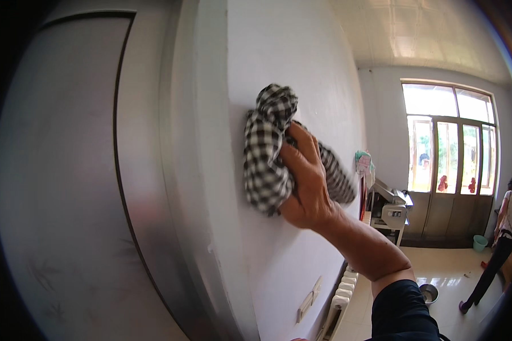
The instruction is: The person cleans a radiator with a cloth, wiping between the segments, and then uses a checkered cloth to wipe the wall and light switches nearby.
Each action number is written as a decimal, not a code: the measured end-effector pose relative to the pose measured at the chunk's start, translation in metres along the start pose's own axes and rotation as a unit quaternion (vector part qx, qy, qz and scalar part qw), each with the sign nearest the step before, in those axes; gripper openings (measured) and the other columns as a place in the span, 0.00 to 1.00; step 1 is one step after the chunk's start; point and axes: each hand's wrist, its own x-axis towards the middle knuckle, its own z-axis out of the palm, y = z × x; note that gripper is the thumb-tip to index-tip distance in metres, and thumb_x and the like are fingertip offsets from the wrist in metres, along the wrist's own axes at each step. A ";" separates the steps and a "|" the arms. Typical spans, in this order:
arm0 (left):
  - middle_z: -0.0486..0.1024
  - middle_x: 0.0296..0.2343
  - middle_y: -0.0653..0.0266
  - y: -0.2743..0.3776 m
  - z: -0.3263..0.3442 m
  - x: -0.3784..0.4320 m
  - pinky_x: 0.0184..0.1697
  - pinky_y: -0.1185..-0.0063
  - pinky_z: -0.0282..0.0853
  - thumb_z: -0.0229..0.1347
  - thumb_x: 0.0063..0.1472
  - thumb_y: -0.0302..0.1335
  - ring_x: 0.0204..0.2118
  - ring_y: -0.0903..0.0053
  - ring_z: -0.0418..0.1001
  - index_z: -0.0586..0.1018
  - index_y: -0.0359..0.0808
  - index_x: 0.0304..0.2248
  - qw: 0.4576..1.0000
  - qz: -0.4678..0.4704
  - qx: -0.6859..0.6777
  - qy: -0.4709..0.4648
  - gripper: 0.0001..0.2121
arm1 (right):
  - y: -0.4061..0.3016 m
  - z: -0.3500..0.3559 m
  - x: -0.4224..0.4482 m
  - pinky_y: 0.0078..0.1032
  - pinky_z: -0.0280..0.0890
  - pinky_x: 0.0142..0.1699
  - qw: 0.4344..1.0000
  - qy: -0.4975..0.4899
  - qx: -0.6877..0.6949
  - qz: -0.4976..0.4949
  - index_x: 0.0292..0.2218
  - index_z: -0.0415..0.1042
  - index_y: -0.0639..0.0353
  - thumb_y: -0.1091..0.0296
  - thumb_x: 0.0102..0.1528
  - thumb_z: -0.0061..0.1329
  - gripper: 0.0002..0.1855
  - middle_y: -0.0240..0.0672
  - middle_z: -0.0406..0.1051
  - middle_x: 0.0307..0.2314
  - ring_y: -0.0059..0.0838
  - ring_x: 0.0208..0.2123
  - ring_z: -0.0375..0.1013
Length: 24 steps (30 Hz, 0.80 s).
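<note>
My right hand (309, 183) grips a bunched black-and-white checked cloth (264, 164) and holds it against the white wall (281, 38), close to the wall's vertical corner. A rolled lump of the cloth sticks up above my fingers. Its other end hangs out to the right of my hand, blurred. My forearm reaches in from the lower right in a dark sleeve (399, 313). My left hand is out of view.
Left of the corner stands a pale door panel (64, 149) with dark trim. Low on the wall are switch plates (309, 299) and a white radiator (341, 294). A metal basin (429, 293), a green bucket (480, 243), a machine (394, 216) and another person (505, 217) are farther right.
</note>
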 end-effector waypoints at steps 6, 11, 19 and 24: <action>0.76 0.34 0.50 -0.017 0.003 0.009 0.42 0.65 0.70 0.63 0.54 0.32 0.38 0.52 0.75 0.79 0.37 0.40 0.999 0.034 0.029 -0.010 0.14 | -0.005 0.042 0.181 0.46 0.66 0.53 0.997 0.038 -0.060 0.013 0.47 0.76 0.61 0.60 0.40 0.53 0.31 0.55 0.67 0.51 0.57 0.55 0.63; 0.77 0.38 0.49 -0.033 0.019 0.008 0.46 0.67 0.71 0.62 0.54 0.30 0.41 0.53 0.76 0.78 0.35 0.43 1.000 0.006 -0.006 -0.002 0.16 | -0.003 0.042 0.328 0.45 0.67 0.55 0.967 -0.038 -0.172 0.185 0.50 0.72 0.67 0.64 0.55 0.48 0.23 0.53 0.68 0.52 0.52 0.55 0.68; 0.79 0.31 0.54 0.023 -0.002 -0.004 0.41 0.73 0.72 0.60 0.53 0.29 0.34 0.67 0.77 0.81 0.37 0.41 0.995 -0.065 -0.076 0.017 0.14 | -0.023 0.047 0.297 0.40 0.66 0.57 0.913 -0.122 -0.347 0.178 0.48 0.74 0.67 0.61 0.53 0.52 0.23 0.51 0.65 0.54 0.52 0.55 0.67; 0.77 0.33 0.50 0.038 -0.021 -0.015 0.43 0.65 0.71 0.55 0.52 0.32 0.37 0.52 0.75 0.76 0.35 0.36 0.997 -0.048 0.007 -0.062 0.13 | -0.071 0.034 0.166 0.44 0.65 0.56 0.942 -0.144 -0.290 0.090 0.44 0.78 0.61 0.65 0.43 0.55 0.24 0.54 0.64 0.55 0.53 0.55 0.65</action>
